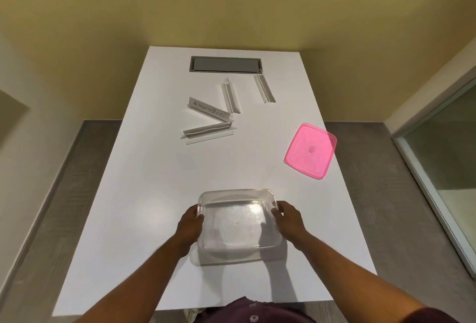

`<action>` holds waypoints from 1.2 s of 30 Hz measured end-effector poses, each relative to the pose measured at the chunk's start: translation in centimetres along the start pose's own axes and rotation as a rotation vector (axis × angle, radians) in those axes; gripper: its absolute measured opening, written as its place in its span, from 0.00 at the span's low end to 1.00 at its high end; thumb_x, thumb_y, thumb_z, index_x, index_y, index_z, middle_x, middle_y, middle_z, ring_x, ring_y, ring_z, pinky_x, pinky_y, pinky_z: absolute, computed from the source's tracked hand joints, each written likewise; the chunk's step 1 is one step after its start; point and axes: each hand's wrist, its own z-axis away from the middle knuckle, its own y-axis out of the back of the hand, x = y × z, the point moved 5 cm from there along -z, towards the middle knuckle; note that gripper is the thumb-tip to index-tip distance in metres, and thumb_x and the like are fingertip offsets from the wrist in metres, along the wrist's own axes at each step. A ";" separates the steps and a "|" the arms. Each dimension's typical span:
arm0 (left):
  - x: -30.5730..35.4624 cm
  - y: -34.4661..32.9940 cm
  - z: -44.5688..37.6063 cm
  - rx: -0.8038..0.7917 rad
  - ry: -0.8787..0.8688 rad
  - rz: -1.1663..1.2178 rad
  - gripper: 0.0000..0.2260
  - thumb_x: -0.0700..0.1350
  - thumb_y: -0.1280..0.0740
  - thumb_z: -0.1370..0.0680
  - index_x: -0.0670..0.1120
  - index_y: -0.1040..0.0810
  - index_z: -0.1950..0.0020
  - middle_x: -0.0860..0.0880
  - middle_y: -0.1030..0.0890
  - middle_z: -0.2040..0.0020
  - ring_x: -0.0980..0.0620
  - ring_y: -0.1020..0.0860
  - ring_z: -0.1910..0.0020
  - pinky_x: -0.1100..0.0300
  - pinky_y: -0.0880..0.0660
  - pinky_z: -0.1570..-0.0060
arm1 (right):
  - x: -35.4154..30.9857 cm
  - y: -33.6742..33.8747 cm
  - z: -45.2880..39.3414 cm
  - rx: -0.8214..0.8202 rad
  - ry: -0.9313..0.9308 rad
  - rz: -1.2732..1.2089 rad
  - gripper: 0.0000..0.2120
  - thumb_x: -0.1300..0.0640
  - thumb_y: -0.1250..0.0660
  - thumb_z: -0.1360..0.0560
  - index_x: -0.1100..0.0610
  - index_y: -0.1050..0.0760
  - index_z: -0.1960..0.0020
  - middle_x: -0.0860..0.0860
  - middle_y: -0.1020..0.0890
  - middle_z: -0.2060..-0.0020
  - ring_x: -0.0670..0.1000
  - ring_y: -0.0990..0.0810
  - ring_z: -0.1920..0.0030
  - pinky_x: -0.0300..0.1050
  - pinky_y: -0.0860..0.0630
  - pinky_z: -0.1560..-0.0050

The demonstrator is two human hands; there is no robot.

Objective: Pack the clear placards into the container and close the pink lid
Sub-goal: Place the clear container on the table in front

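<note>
Near table's edge, hands grip container (pixel 238 222) (lidless).

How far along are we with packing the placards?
Barely started. Nothing looks packed: the clear container is empty. In hand: the left hand and right hand grip its two short sides near the table's front edge. Left to do: all four clear placards lie farther back on the table, and the pink lid sits off to the right, unfitted.
</note>
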 end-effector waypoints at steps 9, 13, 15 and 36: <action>-0.1 0.0 0.3 -0.007 0.015 -0.026 0.18 0.45 0.44 0.18 0.55 0.28 0.29 0.48 0.22 0.35 0.44 0.23 0.37 0.44 0.22 0.40 | 0.4 -0.1 -0.4 -0.026 -0.011 0.010 0.11 0.53 0.37 0.18 0.54 0.21 0.39 0.46 0.19 0.51 0.51 0.21 0.49 0.45 0.28 0.50; 0.3 0.4 0.1 -0.044 0.025 -0.006 0.16 0.44 0.43 0.17 0.53 0.28 0.30 0.49 0.22 0.36 0.43 0.22 0.39 0.41 0.21 0.42 | 0.9 -0.2 -0.4 -0.046 -0.054 -0.013 0.11 0.50 0.35 0.18 0.53 0.21 0.41 0.45 0.19 0.53 0.49 0.21 0.50 0.44 0.28 0.51; 0.2 0.5 -0.1 -0.075 0.050 0.030 0.15 0.44 0.42 0.17 0.53 0.28 0.31 0.49 0.22 0.37 0.43 0.22 0.39 0.41 0.20 0.43 | 1.0 -0.2 -0.5 -0.049 -0.062 -0.008 0.11 0.49 0.35 0.19 0.54 0.21 0.42 0.45 0.19 0.53 0.49 0.21 0.50 0.44 0.28 0.50; 5.8 5.0 -7.0 0.039 -0.051 -0.048 0.08 0.50 0.35 0.20 0.49 0.28 0.56 0.46 0.28 0.60 0.49 0.32 0.60 0.55 0.34 0.56 | -6.7 3.9 -8.2 0.013 -0.048 -0.070 0.15 0.43 0.29 0.25 0.53 0.17 0.48 0.50 0.13 0.53 0.53 0.15 0.49 0.60 0.18 0.43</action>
